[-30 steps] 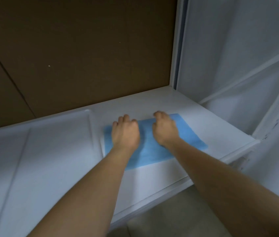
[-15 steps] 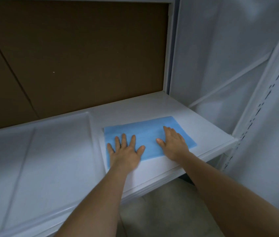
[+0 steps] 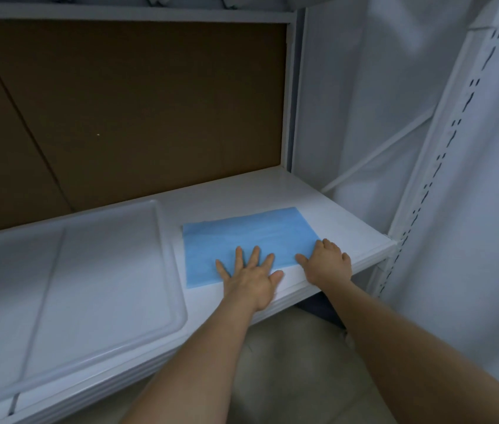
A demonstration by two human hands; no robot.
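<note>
Blue sheet (image 3: 251,240) lies flat on the white shelf (image 3: 303,191), just right of a clear tray (image 3: 104,270). The left hand (image 3: 251,280) presses its near edge with fingers spread straight. The right hand (image 3: 327,264) rests bent-fingered on the near right corner; whether it pinches, I cannot tell.

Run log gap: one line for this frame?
left hand: flat on blue rectangular sheet | right hand: on its near-right corner | sheet: on white metal shelf
</note>
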